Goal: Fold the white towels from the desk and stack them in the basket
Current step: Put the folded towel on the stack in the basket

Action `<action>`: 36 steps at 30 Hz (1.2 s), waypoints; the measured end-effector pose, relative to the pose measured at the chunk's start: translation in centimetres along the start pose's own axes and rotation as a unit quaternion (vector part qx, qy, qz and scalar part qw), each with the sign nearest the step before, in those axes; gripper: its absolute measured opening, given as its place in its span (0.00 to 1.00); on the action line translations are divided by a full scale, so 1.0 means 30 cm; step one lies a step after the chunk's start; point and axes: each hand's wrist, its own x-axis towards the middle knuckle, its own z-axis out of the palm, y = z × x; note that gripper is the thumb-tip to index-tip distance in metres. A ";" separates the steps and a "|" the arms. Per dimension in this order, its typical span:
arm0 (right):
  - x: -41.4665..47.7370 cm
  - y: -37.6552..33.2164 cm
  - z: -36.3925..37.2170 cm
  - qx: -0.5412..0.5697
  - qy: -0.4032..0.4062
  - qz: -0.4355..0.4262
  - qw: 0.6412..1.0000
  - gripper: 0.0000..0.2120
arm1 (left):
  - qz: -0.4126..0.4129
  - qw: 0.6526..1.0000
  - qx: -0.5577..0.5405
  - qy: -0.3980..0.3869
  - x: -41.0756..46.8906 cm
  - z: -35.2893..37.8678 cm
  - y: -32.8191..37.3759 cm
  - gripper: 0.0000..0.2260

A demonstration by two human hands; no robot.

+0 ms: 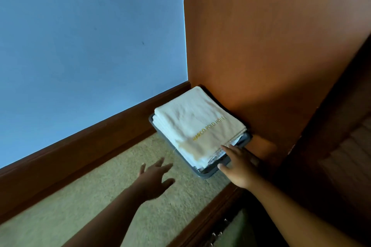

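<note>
A: What are the fingers (227,149) on the right hand (241,167) doing?
B: They're lying nearly straight and slightly spread, gripping nothing. The tips are touching the near edge of the white towels (190,122), and the thumb is sitting by the rim of the basket (207,176). I'm reading it as squaring the stack or steadying the basket, not picking anything up.
A: And the left?
B: The left hand (155,178) is hanging over the carpet (96,200), just short of the basket. Its fingers (160,162) are fanned out and holding nothing. It's probably reaching in to help.
A: Where are the towels sitting?
B: They're folded and stacked flat in the grey basket, rising above its rim. The top one is showing gold lettering (208,128) face up. Some edges are poking out at the near right corner, which is likely why the right hand is working there.
A: And the basket?
B: It's sitting on the carpet, tucked into the corner where the blue wall (90,36) is meeting the orange wood panel (251,46), close to the skirting board (90,142). Two sides are backing it, so it won't slide when pushed.
A: Any towels waiting on the worktop?
B: I can't tell, it isn't clearly showing. I'm guessing we're late in the task.
</note>
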 end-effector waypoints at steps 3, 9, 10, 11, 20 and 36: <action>-0.138 -0.091 -0.034 0.014 -0.002 -0.040 0.999 0.29 | 0.013 0.999 -0.013 0.040 -0.067 -0.102 -0.051 0.27; -0.252 -0.363 -0.447 -0.040 0.094 -0.110 0.989 0.28 | 0.063 0.988 0.059 0.130 -0.152 -0.558 -0.023 0.22; -0.257 -0.426 -0.552 -0.043 0.123 -0.135 0.982 0.28 | 0.067 0.983 0.064 0.157 -0.182 -0.671 0.017 0.22; -0.282 -0.499 -0.664 -0.044 0.150 -0.162 0.974 0.27 | 0.076 0.976 0.069 0.194 -0.231 -0.788 0.060 0.23; -0.709 -1.000 -1.395 -0.109 0.285 -0.292 0.907 0.19 | 0.099 0.881 0.166 0.431 -0.960 -1.510 0.433 0.22; -1.154 -1.185 -1.227 -0.080 0.218 -0.437 0.869 0.19 | -0.076 0.893 0.169 0.410 -1.774 -1.160 0.463 0.22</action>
